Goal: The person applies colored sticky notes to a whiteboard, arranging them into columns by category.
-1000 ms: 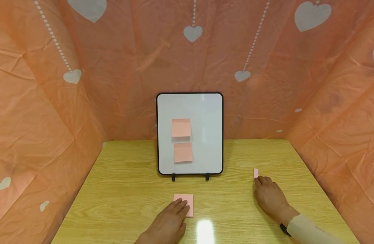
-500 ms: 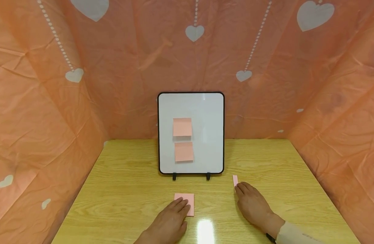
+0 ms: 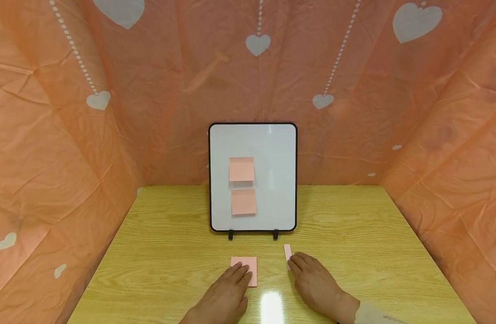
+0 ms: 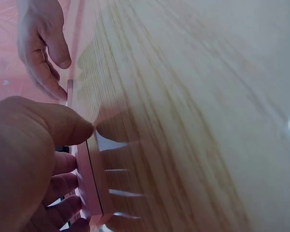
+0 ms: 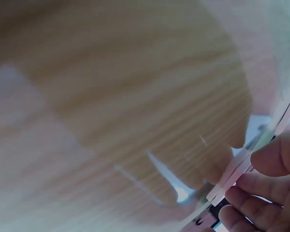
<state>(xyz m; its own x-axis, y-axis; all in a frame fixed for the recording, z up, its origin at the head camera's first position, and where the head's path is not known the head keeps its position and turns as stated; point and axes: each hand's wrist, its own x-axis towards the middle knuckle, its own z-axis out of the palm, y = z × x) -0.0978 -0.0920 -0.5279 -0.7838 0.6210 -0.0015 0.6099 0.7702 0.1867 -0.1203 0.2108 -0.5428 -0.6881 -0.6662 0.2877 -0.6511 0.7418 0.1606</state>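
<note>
My left hand (image 3: 222,294) rests with outstretched fingers on a square pink sticky note pad (image 3: 251,264), which lies flat on the table in front of the board. From the side, the left wrist view shows the pad's edge (image 4: 91,186) under the fingertips, the thumb at its near end. To the right, my right hand (image 3: 318,285) holds a narrow pink sticky note pad (image 3: 287,249) by its near part, between thumb and fingers. Its far end sticks out beyond the fingertips, low over the table.
Behind the hands stands a black-framed whiteboard (image 3: 274,157) on two small black feet. An upper pink sticky note (image 3: 241,170) and a lower pink sticky note (image 3: 243,202) are on its left half. Orange cloth (image 3: 171,112) with white hearts encloses the wooden table (image 3: 150,243).
The right hand has moved left and nearer with the narrow pad, from the table's right side to close beside the square pad. The left hand has stayed in place.
</note>
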